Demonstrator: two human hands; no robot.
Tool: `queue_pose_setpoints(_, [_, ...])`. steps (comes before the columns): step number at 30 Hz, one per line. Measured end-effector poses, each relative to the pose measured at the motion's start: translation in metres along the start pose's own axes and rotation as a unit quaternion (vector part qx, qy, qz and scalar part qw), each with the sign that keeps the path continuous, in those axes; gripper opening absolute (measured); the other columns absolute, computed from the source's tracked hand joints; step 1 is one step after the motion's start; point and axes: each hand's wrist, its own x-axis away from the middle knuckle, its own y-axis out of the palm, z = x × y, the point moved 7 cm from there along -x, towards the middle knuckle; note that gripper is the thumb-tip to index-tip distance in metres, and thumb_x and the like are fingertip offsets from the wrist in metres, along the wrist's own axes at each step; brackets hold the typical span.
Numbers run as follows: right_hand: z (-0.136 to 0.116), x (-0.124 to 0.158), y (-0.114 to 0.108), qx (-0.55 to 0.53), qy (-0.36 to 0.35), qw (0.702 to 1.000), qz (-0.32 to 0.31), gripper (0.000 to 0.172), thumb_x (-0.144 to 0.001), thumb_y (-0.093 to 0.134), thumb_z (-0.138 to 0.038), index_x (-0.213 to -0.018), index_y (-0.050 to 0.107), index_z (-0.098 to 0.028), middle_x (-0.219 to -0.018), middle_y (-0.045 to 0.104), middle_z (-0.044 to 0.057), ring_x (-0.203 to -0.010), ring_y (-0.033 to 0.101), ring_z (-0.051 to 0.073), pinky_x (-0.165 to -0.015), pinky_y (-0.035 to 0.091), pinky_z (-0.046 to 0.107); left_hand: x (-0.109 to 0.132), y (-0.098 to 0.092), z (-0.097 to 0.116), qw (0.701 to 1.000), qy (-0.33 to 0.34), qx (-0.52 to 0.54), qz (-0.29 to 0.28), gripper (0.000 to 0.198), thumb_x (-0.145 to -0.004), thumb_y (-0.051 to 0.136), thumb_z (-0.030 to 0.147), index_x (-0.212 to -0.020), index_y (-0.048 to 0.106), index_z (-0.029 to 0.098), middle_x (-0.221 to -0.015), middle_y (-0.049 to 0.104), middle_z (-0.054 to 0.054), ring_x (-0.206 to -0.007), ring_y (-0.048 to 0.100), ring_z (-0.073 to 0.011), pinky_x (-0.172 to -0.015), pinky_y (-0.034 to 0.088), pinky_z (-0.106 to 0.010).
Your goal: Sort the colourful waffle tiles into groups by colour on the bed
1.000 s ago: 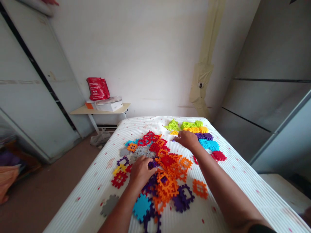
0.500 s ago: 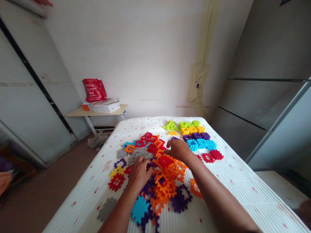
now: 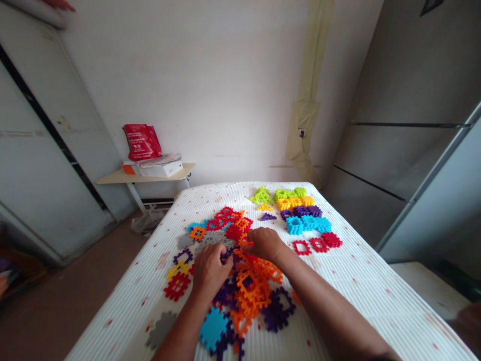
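Plastic interlocking pieces lie in a loose heap, with orange pieces [image 3: 251, 293] in the middle and red ones [image 3: 226, 216] at its far end. My left hand [image 3: 211, 265] rests at the heap's left side by the grey pieces [image 3: 217, 238], its fingers curled on a purple piece. My right hand [image 3: 265, 243] is over the heap's right side, fingers bent down at the red and orange pieces; what they touch is hidden. Sorted stacks stand at the right: green [image 3: 290, 194], yellow [image 3: 295, 203], purple [image 3: 301, 212], blue [image 3: 308, 224] and red [image 3: 331, 240].
A white ribbed cover [image 3: 361, 306] lies over the table. Beyond its far left corner is a small side table [image 3: 112, 176] with a red bag [image 3: 142, 142] and a white box [image 3: 161, 169]. Grey cabinet doors [image 3: 394, 165] rise at the right.
My right hand has moved left and down onto the heap, its fingers now bent. My left hand stays near the same spot. The view has shifted slightly.
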Motion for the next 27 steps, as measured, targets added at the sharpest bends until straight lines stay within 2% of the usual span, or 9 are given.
queue_pose_setpoints(3, [0.021, -0.013, 0.003, 0.005, 0.036, 0.999, 0.039, 0.025, -0.084, 0.050, -0.026, -0.101, 0.066, -0.017, -0.100, 0.067, 0.013, -0.091, 0.063, 0.024, -0.073, 0.048, 0.031, -0.001, -0.003, -0.006, 0.999, -0.039, 0.031, 0.021, 0.010, -0.075, 0.054, 0.028, -0.068, 0.051, 0.021, -0.068, 0.057, 0.000, -0.070, 0.052, -0.0161, -0.066, 0.036, -0.026])
queue_pose_setpoints(6, [0.042, -0.033, 0.006, 0.033, 0.067, 0.993, 0.094, 0.031, -0.086, 0.039, -0.010, -0.104, 0.063, -0.016, -0.104, 0.063, 0.013, -0.098, 0.059, 0.022, -0.074, 0.047, 0.029, 0.000, -0.001, -0.016, 0.993, -0.077, 0.083, 0.030, 0.012, -0.075, 0.053, 0.029, -0.066, 0.051, 0.021, -0.066, 0.057, 0.001, -0.065, 0.052, -0.0142, -0.062, 0.035, -0.024])
queue_pose_setpoints(8, [0.051, -0.047, 0.009, 0.065, 0.060, 0.990, 0.108, 0.033, -0.088, 0.035, -0.008, -0.106, 0.061, -0.016, -0.110, 0.060, 0.014, -0.104, 0.054, 0.023, -0.074, 0.047, 0.030, 0.000, 0.001, -0.020, 0.989, -0.085, 0.116, 0.033, 0.013, -0.075, 0.052, 0.031, -0.066, 0.051, 0.021, -0.066, 0.058, 0.002, -0.064, 0.053, -0.0137, -0.061, 0.036, -0.024])
queue_pose_setpoints(12, [0.064, -0.071, 0.020, 0.101, 0.031, 0.990, 0.089, 0.032, -0.091, 0.035, -0.013, -0.106, 0.062, -0.017, -0.115, 0.057, 0.016, -0.110, 0.048, 0.025, -0.080, 0.046, 0.035, 0.000, 0.000, -0.024, 0.985, -0.079, 0.149, 0.045, 0.016, -0.074, 0.051, 0.034, -0.065, 0.052, 0.021, -0.066, 0.059, 0.001, -0.063, 0.053, -0.0137, -0.060, 0.037, -0.024])
queue_pose_setpoints(16, [0.076, -0.087, 0.033, 0.109, 0.032, 0.992, 0.052, 0.030, -0.088, 0.039, -0.010, -0.103, 0.065, -0.016, -0.111, 0.060, 0.016, -0.110, 0.050, 0.025, -0.081, 0.046, 0.036, 0.000, -0.002, -0.024, 0.984, -0.071, 0.156, 0.053, 0.017, -0.074, 0.051, 0.035, -0.065, 0.052, 0.021, -0.065, 0.059, 0.001, -0.063, 0.054, -0.0138, -0.060, 0.038, -0.024])
queue_pose_setpoints(27, [0.088, -0.098, 0.044, 0.122, 0.048, 0.991, 0.019, 0.031, -0.084, 0.045, -0.005, -0.107, 0.065, -0.009, -0.106, 0.065, 0.021, -0.101, 0.060, 0.025, -0.079, 0.049, 0.034, 0.000, -0.005, -0.022, 0.982, -0.061, 0.166, 0.059, 0.016, -0.075, 0.052, 0.034, -0.066, 0.053, 0.021, -0.064, 0.058, 0.001, -0.062, 0.053, -0.0132, -0.060, 0.039, -0.023])
